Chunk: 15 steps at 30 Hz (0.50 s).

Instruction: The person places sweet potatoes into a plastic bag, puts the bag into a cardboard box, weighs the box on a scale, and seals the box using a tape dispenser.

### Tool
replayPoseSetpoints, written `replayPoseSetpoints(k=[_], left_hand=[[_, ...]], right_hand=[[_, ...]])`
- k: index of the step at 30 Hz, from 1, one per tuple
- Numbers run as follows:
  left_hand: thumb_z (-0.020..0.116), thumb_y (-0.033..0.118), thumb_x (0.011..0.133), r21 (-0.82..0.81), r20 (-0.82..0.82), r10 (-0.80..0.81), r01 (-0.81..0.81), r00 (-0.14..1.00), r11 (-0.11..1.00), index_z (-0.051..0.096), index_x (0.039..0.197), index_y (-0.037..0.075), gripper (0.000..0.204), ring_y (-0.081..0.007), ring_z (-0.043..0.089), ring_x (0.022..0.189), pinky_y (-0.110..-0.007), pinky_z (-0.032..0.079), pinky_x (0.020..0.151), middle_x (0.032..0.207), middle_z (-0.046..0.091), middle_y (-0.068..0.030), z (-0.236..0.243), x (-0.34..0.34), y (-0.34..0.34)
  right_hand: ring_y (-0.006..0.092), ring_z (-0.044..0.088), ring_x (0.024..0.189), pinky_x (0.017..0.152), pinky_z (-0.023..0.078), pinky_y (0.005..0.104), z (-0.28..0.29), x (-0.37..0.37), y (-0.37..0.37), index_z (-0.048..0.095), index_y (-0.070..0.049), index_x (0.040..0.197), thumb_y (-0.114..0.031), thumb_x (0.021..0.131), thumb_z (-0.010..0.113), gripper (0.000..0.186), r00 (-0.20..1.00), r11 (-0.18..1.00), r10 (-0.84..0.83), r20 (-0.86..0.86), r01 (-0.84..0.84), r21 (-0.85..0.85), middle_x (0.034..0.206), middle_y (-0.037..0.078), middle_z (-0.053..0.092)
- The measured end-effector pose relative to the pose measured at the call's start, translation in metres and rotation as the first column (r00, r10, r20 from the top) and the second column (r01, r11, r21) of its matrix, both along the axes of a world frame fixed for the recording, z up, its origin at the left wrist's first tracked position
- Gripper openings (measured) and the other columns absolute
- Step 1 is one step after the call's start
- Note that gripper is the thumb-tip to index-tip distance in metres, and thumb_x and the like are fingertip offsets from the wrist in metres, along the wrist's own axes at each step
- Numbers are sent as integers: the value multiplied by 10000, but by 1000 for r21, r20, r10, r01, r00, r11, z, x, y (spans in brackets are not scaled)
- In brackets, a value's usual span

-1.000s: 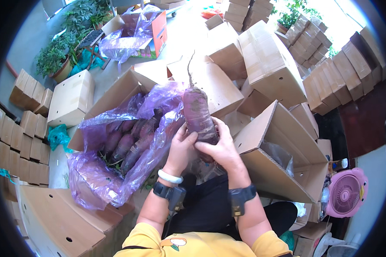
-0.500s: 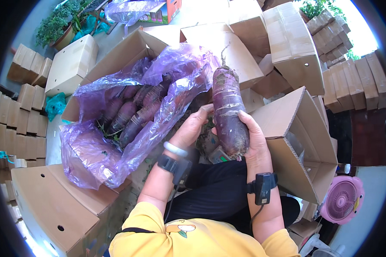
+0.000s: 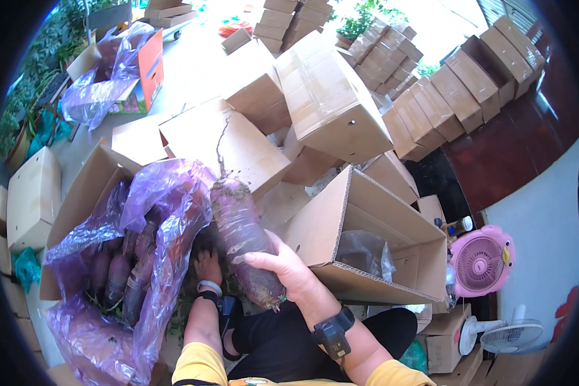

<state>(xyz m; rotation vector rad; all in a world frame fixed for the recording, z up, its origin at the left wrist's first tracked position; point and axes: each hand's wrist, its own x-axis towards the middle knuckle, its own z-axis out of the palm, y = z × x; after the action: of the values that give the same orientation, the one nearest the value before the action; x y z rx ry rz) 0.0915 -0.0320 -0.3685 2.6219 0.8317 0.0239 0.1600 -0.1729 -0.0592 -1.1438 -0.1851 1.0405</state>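
A large purple radish (image 3: 241, 231) with a long thin root and soil at its upper end is tilted in front of me. My right hand (image 3: 286, 267) grips its lower end, thumb across the front. My left hand (image 3: 208, 266) is down between the radish and a purple plastic bag (image 3: 167, 186); its fingers look spread, with nothing seen in them, though the spot beyond them is dark. The bag lines a cardboard box (image 3: 77, 215) on the left. Several similar purple radishes (image 3: 119, 276) lie inside it, side by side.
An open cardboard box (image 3: 373, 257) with clear plastic inside stands at my right. Other cartons (image 3: 331, 96) crowd the far side. A pink fan (image 3: 482, 260) and a white fan (image 3: 508, 334) are at the right edge. An orange box (image 3: 151, 71) with purple plastic stands far left.
My view has swung to the right. My left hand has come away from the radish and dropped beside the bag. My right hand keeps hold of the radish, now more tilted.
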Motion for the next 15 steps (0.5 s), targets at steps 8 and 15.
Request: replayPoseSetpoints(k=[8, 15], left_hand=[[651, 390, 836, -836, 45, 673, -341, 738, 429, 474, 1277, -21, 628, -334, 552, 1127, -419, 414, 978, 1258, 564, -154, 0, -36, -9], [508, 397, 944, -910, 194, 858, 414, 476, -24, 449, 1330, 65, 512, -260, 489, 1213, -450, 356, 1048, 1323, 515, -96, 71, -73, -16]], right_hand=[[155, 580, 920, 825, 481, 303, -14, -7, -8, 458, -11, 1247, -108, 730, 755, 604, 997, 992, -61, 51, 66, -104, 1040, 67, 598], [180, 575, 938, 838, 476, 321, -29, -26, 1, 414, 25, 1278, -157, 682, 797, 731, 985, 938, 81, 152, -24, -347, 1071, 102, 582]])
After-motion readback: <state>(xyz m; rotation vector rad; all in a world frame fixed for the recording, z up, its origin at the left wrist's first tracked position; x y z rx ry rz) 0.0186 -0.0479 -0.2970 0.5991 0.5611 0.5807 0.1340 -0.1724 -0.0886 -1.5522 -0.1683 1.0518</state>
